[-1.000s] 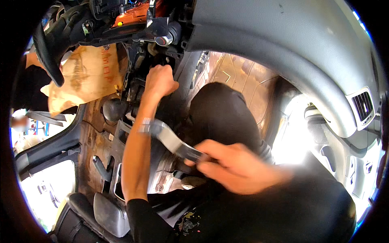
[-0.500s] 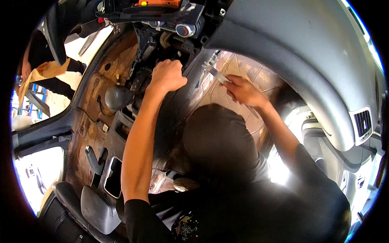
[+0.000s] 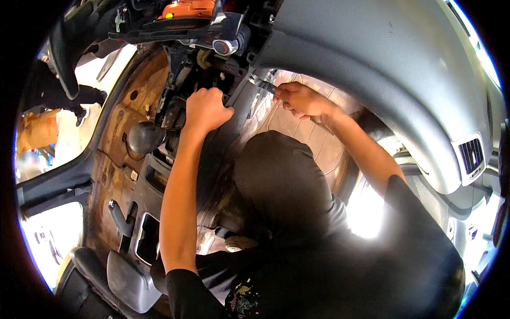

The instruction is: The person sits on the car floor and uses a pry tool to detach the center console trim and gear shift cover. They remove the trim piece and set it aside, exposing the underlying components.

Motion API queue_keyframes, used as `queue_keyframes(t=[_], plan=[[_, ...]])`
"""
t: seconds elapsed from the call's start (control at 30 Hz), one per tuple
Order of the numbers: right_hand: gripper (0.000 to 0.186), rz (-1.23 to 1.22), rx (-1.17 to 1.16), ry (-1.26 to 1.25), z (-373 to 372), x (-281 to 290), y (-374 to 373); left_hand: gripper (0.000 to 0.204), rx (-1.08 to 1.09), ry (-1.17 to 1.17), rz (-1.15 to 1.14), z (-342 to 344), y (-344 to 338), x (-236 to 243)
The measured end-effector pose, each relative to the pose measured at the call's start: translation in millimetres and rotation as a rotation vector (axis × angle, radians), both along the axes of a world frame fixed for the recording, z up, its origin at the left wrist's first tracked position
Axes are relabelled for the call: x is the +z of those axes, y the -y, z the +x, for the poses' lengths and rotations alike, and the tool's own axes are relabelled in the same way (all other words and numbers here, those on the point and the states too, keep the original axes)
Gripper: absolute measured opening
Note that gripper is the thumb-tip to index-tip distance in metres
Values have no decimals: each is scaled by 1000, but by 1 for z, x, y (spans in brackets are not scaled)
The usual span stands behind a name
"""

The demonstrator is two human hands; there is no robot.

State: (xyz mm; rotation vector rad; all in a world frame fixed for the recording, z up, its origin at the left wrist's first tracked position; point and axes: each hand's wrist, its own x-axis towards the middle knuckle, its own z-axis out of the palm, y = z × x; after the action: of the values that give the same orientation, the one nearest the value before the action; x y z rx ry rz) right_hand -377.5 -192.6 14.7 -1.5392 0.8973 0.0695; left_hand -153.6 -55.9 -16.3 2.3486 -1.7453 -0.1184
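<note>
My left hand (image 3: 207,110) has its fingers curled at the open centre console (image 3: 210,77), below a round dial (image 3: 224,47); what is under those fingers is hidden. My right hand (image 3: 300,101) grips a flat metal tool (image 3: 263,84), its far end at the console's right edge beside the bare floor of the footwell (image 3: 289,122). Down and left of my left hand is the dark gear knob (image 3: 142,138). An orange part (image 3: 188,9) shows at the top of the dashboard.
The grey dashboard (image 3: 366,53) with an air vent (image 3: 470,155) arches over the right. A handbrake (image 3: 119,215) sits lower left beside a console tray (image 3: 147,236). Outside the left door a person in dark clothes (image 3: 53,90) stands near a brown sheet (image 3: 40,130).
My right hand has swung up and forward with the tool to the console's edge. My left hand has stayed nearly still. The brown sheet has moved left, out of the car.
</note>
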Motion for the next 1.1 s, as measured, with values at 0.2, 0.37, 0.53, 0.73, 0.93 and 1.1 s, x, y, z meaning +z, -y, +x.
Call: queue_keyframes(t=[0.2, 0.37, 0.53, 0.73, 0.93, 1.1], plan=[[22, 292, -38, -89, 27, 12, 1, 36, 47, 39, -17, 2, -11, 1], [28, -24, -31, -231, 36, 21, -12, 48, 73, -12, 36, -10, -5, 12], [50, -251, 2, 32, 10, -66, 23, 40, 13, 3, -50, -5, -1, 8], [53, -243, -129, 255, 24, -99, 12, 39, -7, 20, -64, 0, -1, 1], [53, -298, -208, 475, 40, -157, 19, 42, 19, -15, 21, -4, 0, 6], [51, -533, -268, 691, 55, -181, 22, 38, -13, 8, -8, -3, 3, 7]])
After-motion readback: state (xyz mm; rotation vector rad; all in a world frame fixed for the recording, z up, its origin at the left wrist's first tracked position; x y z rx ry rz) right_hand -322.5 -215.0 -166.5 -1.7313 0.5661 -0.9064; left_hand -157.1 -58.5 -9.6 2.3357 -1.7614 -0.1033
